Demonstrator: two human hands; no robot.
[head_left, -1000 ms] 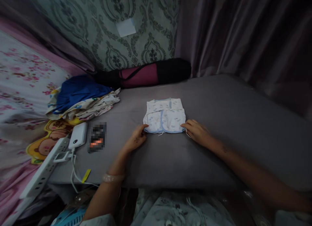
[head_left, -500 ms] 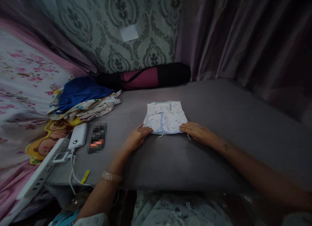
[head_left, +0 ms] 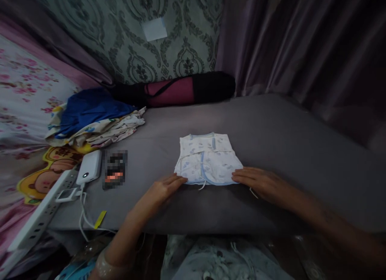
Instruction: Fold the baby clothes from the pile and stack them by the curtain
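Fingers [head_left: 180, 179] of the left hand [head_left: 161, 189] laid close together, only slightly bent, on the near left corner of a small white garment [head_left: 209, 161]; in much the same pose, with fingers almost straight, the right hand [head_left: 262, 184] on the near right corner. Thumbs out of sight, hence impossible to tell whether pinching the cloth or merely pressing. Spread flat on a grey sheet [head_left: 289, 155], near the front edge, with collar toward the far wall and hem toward the body. Collar-to-hem line running nearly straight ahead; broader at the hem than at the shoulders. Foreshortened at this angle, so no sure reading of the longer axis. Blue trim at neckline, front opening and hem; a white tie [head_left: 202, 185] loose at mid-hem.

Along the back, a black-and-maroon bag [head_left: 170, 91] lying lengthwise below a patterned wall [head_left: 187, 42] with a pale card [head_left: 154, 29]. To the right, dark purplish curtains [head_left: 259, 42]. To the left, a blue cloth [head_left: 93, 109] atop rumpled fabric; nearer, a white power bank [head_left: 89, 166] beside a power strip [head_left: 39, 215] and a dark pixelated item [head_left: 115, 169].
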